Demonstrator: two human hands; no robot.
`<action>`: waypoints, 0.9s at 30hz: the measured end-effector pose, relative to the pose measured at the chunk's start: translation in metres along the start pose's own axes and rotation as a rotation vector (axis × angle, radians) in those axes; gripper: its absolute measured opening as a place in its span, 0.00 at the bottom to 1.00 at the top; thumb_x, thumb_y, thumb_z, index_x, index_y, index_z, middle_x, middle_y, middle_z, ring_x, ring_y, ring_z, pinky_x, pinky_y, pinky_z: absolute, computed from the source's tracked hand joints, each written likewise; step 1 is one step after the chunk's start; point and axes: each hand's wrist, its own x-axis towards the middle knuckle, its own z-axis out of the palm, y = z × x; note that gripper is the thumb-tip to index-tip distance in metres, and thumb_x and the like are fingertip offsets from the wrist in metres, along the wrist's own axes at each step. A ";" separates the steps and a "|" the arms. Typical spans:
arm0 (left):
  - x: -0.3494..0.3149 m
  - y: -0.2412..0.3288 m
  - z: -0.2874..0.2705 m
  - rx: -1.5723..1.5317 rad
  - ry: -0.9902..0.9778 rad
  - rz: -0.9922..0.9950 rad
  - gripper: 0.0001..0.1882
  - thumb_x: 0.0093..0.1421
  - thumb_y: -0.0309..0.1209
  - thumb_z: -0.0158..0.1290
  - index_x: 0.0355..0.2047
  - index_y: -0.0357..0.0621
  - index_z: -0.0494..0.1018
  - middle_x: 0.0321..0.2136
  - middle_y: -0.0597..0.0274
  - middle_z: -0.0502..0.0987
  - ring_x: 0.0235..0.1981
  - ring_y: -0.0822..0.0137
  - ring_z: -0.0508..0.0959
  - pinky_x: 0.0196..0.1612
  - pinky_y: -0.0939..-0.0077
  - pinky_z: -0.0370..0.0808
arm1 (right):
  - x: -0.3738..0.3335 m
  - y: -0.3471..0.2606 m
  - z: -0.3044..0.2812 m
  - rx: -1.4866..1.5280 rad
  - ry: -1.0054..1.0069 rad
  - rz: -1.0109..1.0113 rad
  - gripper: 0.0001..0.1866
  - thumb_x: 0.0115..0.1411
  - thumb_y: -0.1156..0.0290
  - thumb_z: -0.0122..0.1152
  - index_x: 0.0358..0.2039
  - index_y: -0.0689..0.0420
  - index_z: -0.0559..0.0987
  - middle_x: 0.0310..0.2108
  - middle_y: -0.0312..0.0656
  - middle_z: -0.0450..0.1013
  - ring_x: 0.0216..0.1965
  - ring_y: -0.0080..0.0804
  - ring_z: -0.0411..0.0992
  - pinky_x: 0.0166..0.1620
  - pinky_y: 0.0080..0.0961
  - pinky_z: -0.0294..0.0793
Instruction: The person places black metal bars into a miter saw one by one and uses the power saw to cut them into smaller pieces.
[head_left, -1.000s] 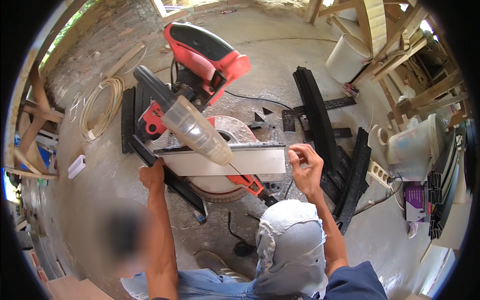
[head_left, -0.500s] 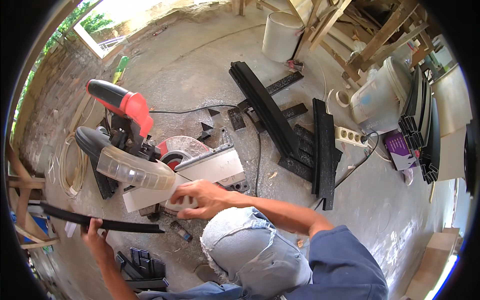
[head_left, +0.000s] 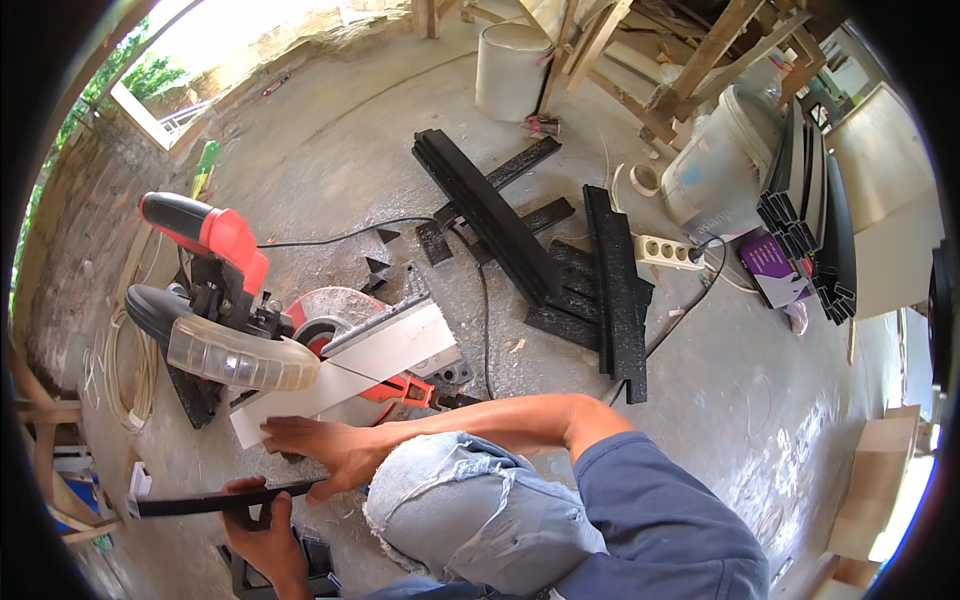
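Observation:
A slim black profile strip [head_left: 200, 502] runs crosswise in front of me, my left hand [head_left: 262, 530] wrapped round it near its right end. Just beyond that end is my right hand [head_left: 335, 450], fingers stretched out over the near edge of a white board [head_left: 345, 375]. Its thumb reaches down to the strip's tip; whether they touch I cannot tell. The board lies on the base of a red and black mitre saw [head_left: 235, 255], whose head is tilted left and whose clear guard [head_left: 240, 355] overhangs the board. A red-orange part [head_left: 400, 390] shows at the saw's front.
Black profiles [head_left: 500, 225] lie stacked on the floor beyond the saw, with small offcuts [head_left: 375, 275] nearby. A power strip [head_left: 668, 252] and its cables lie to the right. White buckets [head_left: 513, 72] and bundled profiles [head_left: 815, 210] stand farther back. My jeans-clad knee [head_left: 450, 500] is close.
My right hand has moved left and nearer, from the saw's front to the strip's end, uncovering the red-orange part. My left hand brought the strip nearer and rightward. The view has shifted.

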 end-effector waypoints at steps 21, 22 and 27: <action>-0.038 0.050 0.036 0.025 -0.372 0.018 0.32 0.53 0.19 0.61 0.59 0.40 0.66 0.50 0.55 0.72 0.53 0.61 0.76 0.62 0.62 0.74 | -0.131 -0.081 -0.136 0.251 0.178 0.564 0.16 0.67 0.75 0.66 0.53 0.64 0.80 0.45 0.43 0.82 0.48 0.28 0.78 0.54 0.28 0.76; -0.038 0.048 0.037 0.023 -0.374 0.018 0.32 0.53 0.19 0.61 0.59 0.40 0.66 0.50 0.55 0.72 0.53 0.61 0.76 0.62 0.62 0.74 | -0.144 -0.086 -0.139 0.376 0.317 0.538 0.18 0.67 0.72 0.66 0.54 0.66 0.80 0.46 0.44 0.82 0.50 0.32 0.80 0.56 0.30 0.77; -0.037 0.039 0.032 0.035 -0.445 0.039 0.31 0.54 0.20 0.61 0.59 0.38 0.67 0.50 0.54 0.72 0.50 0.61 0.77 0.60 0.63 0.75 | -0.185 -0.128 -0.194 0.130 0.835 0.596 0.22 0.71 0.66 0.63 0.60 0.64 0.75 0.39 0.42 0.82 0.43 0.29 0.81 0.53 0.30 0.79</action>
